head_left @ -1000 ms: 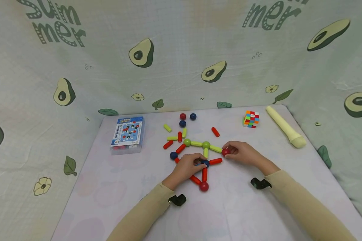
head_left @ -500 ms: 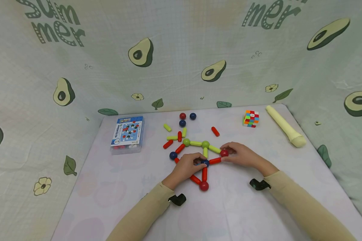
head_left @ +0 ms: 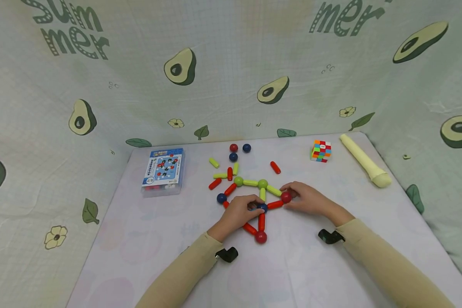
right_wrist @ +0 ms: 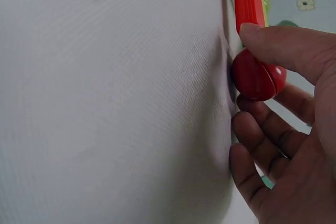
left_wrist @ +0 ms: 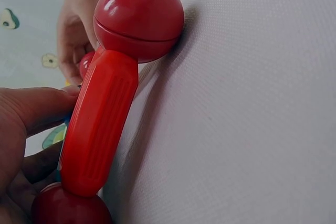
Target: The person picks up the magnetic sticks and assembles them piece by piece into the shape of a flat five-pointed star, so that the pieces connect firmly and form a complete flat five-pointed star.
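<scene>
A flat figure of magnetic balls and rods lies mid-table in the head view. My left hand (head_left: 236, 216) pinches its central blue ball (head_left: 263, 208). My right hand (head_left: 309, 199) holds the red ball (head_left: 286, 196) at the figure's right corner, thumb and fingers around it. A lime rod (head_left: 274, 191) and a red rod (head_left: 275, 205) both meet this ball. In the right wrist view the thumb lies across the red rod's (right_wrist: 249, 1) end. The near corner is another red ball (head_left: 260, 237), large in the left wrist view with a red rod (left_wrist: 100, 121) below it.
Loose red and lime rods (head_left: 214, 184) lie left of and behind the figure, with spare balls (head_left: 233, 157) farther back. A boxed set (head_left: 163, 172) stands at left. At back right are a puzzle cube (head_left: 321, 151) and a pale yellow club-shaped object (head_left: 365, 161).
My right hand has shifted slightly left and down with the red ball, which now meets the red rod from the central blue ball. My left hand has stayed put.
</scene>
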The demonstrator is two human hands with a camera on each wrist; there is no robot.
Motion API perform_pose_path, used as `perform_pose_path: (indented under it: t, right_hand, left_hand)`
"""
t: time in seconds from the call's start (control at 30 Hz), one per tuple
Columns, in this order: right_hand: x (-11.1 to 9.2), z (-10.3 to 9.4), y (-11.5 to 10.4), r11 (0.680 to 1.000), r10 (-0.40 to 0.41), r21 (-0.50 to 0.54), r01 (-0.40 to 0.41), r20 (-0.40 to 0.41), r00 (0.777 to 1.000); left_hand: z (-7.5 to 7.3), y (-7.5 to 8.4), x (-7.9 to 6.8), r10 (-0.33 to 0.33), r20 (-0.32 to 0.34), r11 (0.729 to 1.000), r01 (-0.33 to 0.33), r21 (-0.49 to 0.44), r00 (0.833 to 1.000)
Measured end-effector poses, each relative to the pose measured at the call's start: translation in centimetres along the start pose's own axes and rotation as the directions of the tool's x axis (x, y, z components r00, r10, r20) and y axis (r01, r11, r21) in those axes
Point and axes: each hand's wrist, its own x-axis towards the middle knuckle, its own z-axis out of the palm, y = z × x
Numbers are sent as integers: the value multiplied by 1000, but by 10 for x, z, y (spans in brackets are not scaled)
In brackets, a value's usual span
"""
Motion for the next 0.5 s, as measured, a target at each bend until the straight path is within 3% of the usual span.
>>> perform_pose_path:
  t: [0.17,0.5]
  right_hand:
    - [0,0,0,1000,-4,0,4,8,1000]
    - [1,7,3,999,-37,-20,36,-49,998]
  left_hand:
    - [1,0,1,-5,1,1000,5,3,1000]
    - [1,0,0,1,-6,1000,-1,11,1000]
